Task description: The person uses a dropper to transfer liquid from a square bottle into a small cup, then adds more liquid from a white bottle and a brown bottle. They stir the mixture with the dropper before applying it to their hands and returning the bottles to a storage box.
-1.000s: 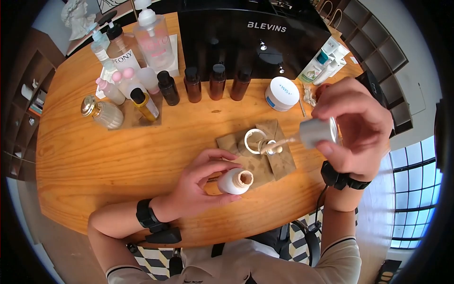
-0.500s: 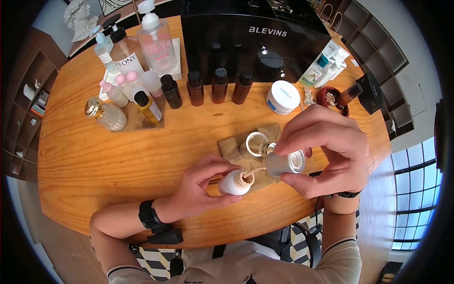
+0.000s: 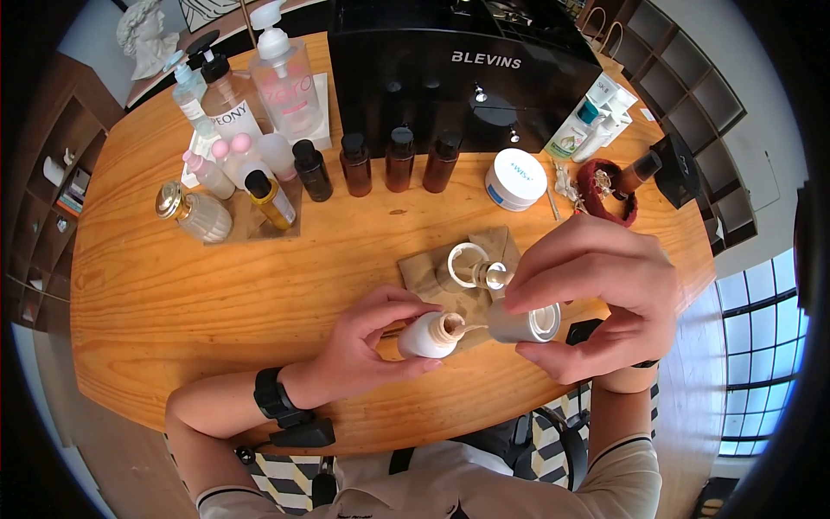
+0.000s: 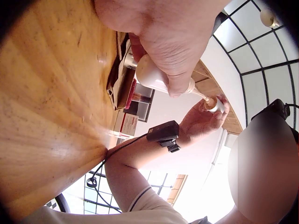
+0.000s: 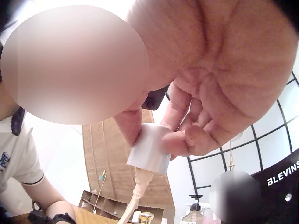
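Note:
My left hand [image 3: 359, 342] holds a small white bottle [image 3: 422, 339], tilted with its open, beige-smeared mouth toward the right. My right hand [image 3: 609, 298] pinches a silver cap [image 3: 517, 323] between thumb and fingers. From the cap a thin applicator wand [image 5: 138, 189], coated in thick beige liquid, reaches to the bottle's mouth; its tip is at the opening. In the left wrist view the wand lines up with the bottle neck [image 4: 190, 86]. Just beyond the hands, a small jar with a white rim [image 3: 455, 270] lies open on folded brown paper [image 3: 419, 270].
Brown bottles [image 3: 399, 163] with black caps stand before a black box [image 3: 415, 86]. A white round tub [image 3: 516, 180] and a dark red ring-shaped item [image 3: 590, 190] are at the right. Pump bottles [image 3: 290, 91] and a ribbed, gold-capped bottle [image 3: 206, 216] are at the left.
My right hand has moved left and down, bringing the cap and its coated wand from beyond the paper's right side to the bottle's mouth. The left hand with the bottle has hardly moved.

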Tool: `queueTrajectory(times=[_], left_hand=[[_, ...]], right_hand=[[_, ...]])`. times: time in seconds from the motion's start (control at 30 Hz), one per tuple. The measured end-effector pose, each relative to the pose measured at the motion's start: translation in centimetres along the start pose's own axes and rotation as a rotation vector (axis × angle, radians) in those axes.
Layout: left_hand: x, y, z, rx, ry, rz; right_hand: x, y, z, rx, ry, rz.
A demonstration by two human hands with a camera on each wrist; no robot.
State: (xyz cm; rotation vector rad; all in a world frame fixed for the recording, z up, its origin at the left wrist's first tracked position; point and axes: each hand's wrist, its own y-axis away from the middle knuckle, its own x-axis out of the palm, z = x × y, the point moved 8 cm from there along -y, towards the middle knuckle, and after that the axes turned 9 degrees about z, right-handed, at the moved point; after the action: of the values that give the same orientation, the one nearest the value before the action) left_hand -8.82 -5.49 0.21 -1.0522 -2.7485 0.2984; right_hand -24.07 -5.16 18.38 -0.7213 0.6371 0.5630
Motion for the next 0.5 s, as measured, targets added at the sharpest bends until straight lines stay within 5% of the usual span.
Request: queueTrajectory(times=[0.43, 0.5], left_hand=[[0.0, 0.1, 0.2, -0.006, -0.045, 0.003], [0.0, 0.1, 0.3, -0.005, 0.002, -0.017]], right_hand=[[-1.0, 0.1, -1.0, 0.008, -0.007, 0.002], [-2.8, 0.6, -2.5, 0.079, -0.071, -0.153]])
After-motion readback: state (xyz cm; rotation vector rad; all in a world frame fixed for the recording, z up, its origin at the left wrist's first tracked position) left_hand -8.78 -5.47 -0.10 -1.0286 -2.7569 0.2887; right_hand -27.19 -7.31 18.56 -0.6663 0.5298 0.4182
